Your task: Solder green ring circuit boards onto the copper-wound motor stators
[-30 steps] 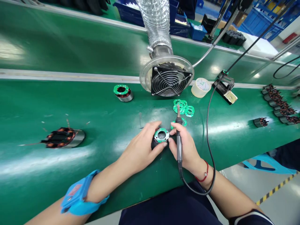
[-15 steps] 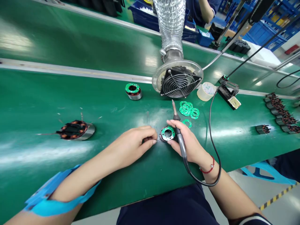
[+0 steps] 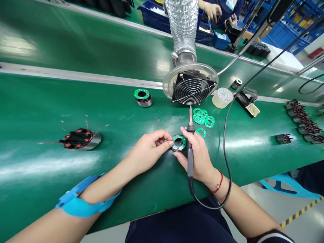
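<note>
In the middle of the bench stands a small motor stator [image 3: 178,148] topped by a green ring-shaped circuit board [image 3: 183,143]. My left hand [image 3: 152,148] has its thumb and fingers pinched at the stator's left edge; whether a thin wire is between them is hidden. A soldering iron [image 3: 190,155] with a dark handle lies in my right hand [image 3: 199,153], its tip pointing away from me toward the fan. The right thumb and fingers also reach around the stator's right side. Just beyond that hand are a loose board [image 3: 201,132] and several overlapping green boards [image 3: 202,117].
A fume extractor fan [image 3: 194,91] hangs over the bench behind the iron's tip. A larger stator [image 3: 82,139] sits left, a board-topped one [image 3: 143,98] behind. Right are a round tub [image 3: 222,98], an iron stand [image 3: 249,104] and several stators [image 3: 301,121]. A co-worker's hand [image 3: 213,11] shows opposite.
My left hand has moved right and up, from beside the stator onto its edge. The soldering iron has swung more upright. A co-worker's hands have come into view opposite.
</note>
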Demonstrator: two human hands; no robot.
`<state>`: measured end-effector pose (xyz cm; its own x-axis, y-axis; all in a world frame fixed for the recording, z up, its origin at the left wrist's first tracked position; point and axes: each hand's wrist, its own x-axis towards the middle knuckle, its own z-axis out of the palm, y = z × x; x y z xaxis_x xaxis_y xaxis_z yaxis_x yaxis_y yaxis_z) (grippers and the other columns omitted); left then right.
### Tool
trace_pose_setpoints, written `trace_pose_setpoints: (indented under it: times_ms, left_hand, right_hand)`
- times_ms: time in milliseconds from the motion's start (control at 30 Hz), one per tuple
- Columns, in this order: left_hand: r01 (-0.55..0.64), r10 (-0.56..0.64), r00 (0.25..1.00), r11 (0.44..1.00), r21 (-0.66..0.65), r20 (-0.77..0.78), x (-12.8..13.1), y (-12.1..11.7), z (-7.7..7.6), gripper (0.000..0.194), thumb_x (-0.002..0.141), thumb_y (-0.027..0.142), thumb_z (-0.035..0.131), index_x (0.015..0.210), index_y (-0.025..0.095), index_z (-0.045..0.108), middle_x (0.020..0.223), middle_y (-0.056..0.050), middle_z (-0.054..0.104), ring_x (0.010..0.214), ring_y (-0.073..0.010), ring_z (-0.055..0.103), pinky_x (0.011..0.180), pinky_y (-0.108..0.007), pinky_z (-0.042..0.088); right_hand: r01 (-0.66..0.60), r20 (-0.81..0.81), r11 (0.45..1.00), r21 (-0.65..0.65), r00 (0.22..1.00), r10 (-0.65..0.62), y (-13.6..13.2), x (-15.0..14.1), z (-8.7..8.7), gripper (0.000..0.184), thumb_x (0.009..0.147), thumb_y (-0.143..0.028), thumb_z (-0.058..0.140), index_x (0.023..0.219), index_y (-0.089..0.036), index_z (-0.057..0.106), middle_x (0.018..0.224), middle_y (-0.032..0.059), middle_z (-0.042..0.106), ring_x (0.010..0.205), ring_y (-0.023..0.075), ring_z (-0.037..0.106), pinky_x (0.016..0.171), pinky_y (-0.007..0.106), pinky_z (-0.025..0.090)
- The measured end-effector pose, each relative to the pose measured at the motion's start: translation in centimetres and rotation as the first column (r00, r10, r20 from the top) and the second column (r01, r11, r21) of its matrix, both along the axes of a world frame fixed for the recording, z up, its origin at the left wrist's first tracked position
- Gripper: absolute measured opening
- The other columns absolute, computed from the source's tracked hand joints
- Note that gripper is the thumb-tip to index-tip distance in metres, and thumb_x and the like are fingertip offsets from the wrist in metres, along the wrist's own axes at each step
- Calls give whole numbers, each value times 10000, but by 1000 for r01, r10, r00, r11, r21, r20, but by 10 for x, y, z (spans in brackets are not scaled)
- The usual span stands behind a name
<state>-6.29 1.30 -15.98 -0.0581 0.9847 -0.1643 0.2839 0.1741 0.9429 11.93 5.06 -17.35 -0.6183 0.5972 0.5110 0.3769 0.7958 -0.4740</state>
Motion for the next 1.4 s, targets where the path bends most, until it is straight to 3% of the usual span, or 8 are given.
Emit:
trace_pose_setpoints:
  times_ms: [133,367,467,667,900,1033,1233,1400]
  left_hand:
    - [27,-26,999,999,-22,37,-2,1,-1,391,747,513,555,777,127,605,740,-40,605,664,-141,506,622,-265,405]
    - [45,-41,996,998,-54,76,-2,4,-2,358,757,496,521,743,142,566,657,-4,519,618,-125,452,590,-263,377]
    - [39,-39,999,998,-50,8,-2,4,-4,332,754,483,471,708,158,523,638,0,502,607,-131,447,579,-272,366]
    - [63,-69,994,995,-79,-80,-4,4,-8,286,752,451,410,711,177,485,652,-1,503,641,-152,467,611,-297,368]
    - [52,-62,993,994,-98,-102,-3,1,-10,292,786,459,395,741,185,484,684,0,518,666,-162,484,633,-314,373]
    - [48,-57,991,996,-78,-121,-3,0,-10,269,806,428,402,738,181,484,686,3,522,671,-156,484,634,-304,371]
    - [50,-58,989,997,-60,-138,-3,-1,-8,257,821,404,400,727,179,480,673,6,516,658,-150,478,622,-293,370]
    - [38,-46,987,998,-51,-155,-2,-1,-7,264,834,403,400,719,177,475,658,12,506,638,-141,462,604,-282,359]
  right_hand:
    - [-133,-3,990,55,991,134,1,3,6,468,916,-149,547,1349,-197,378,1335,100,587,1252,232,509,997,423,413]
    - [-91,-37,996,14,995,91,2,3,13,347,899,-100,529,1232,-185,485,1077,38,704,996,179,624,920,377,446]
    - [-64,-141,998,-10,988,62,1,8,14,378,920,-122,542,1287,-196,486,968,14,727,908,165,657,887,357,466]
    - [-58,-414,974,-217,909,-38,-5,30,0,274,968,-295,527,1227,-231,591,814,12,671,702,155,658,697,331,516]
    - [-121,-387,974,-191,921,39,-5,31,0,215,975,-331,504,1110,-206,617,856,33,675,679,153,637,657,330,486]
    - [-100,-408,979,-178,913,19,-5,31,1,219,970,-328,514,1117,-207,622,838,24,660,603,128,602,681,339,487]
    - [-70,-363,971,-227,931,-18,-5,33,-2,192,948,-298,539,1102,-228,629,865,43,670,726,170,671,685,340,544]
    - [-44,-405,969,-242,912,-59,-6,32,-6,221,950,-290,539,1142,-231,629,886,50,680,699,167,682,667,333,577]
